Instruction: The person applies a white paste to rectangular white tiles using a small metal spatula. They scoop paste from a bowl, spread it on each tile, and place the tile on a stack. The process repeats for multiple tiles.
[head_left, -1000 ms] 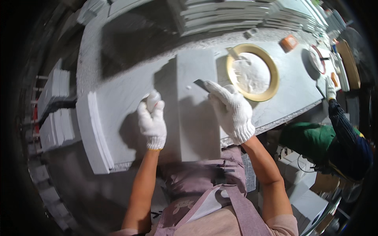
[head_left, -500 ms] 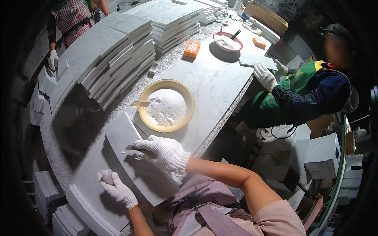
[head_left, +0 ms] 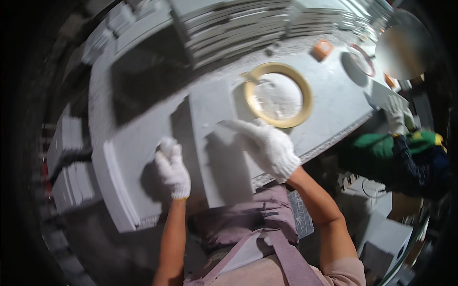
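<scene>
Grey slab [head_left: 217,143]: we see a long flat grey piece lying on the tabletop [head_left: 329,102], running from beside the yellow basin toward our body, its near end over the tabletop's front edge.
Right hand [head_left: 269,145]: in a white knit glove, laid palm-down on the slab's upper right part; fingers [head_left: 236,126] stretched out nearly flat and pointing left, closed on nothing.
Left hand [head_left: 171,164]: gloved the same, just left of the slab on a second flat grey board [head_left: 129,176]; fingers curled around a small pale lump [head_left: 167,142], too blurred for us to name.
Yellow basin [head_left: 278,95]: round, shallow, yellow-rimmed, standing just beyond the right hand; it holds a whitish powder or paste, with a small tool at its left rim, details unclear.
Stacked slabs [head_left: 238,28]: grey sheets piled along the far side of the tabletop.
Orange block [head_left: 323,49]: small, beyond the basin on the tabletop.
Red-rimmed dish [head_left: 359,59]: to the far right; contents not readable.
Co-worker's gloved hand [head_left: 396,112]: at the tabletop's right end, green sleeve below it.
</scene>
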Demonstrator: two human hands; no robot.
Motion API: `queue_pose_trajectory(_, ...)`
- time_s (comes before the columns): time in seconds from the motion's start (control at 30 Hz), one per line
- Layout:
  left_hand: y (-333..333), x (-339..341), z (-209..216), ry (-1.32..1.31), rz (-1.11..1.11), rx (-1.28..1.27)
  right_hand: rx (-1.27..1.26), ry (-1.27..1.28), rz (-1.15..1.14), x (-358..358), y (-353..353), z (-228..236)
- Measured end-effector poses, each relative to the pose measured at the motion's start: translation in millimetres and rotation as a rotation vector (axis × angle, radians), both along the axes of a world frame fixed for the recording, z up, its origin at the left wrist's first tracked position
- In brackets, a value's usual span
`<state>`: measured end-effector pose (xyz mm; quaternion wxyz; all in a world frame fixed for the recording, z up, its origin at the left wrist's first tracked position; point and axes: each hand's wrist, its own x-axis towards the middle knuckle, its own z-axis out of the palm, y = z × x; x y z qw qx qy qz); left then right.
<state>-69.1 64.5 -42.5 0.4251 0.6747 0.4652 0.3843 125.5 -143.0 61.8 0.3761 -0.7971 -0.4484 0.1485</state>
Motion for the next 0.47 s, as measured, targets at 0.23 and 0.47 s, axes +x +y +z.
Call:
queue_pose_trajectory(0.23, -8, -4, 13, 0.098, 0.019, 0.063, -0.077, -0.162, 0.087, -10, 22, 5)
queue_pose_trajectory(0.47, -7, -5, 14, 0.068, -0.006, -0.030, -0.125, -0.230, 0.073, -11, 33, 0)
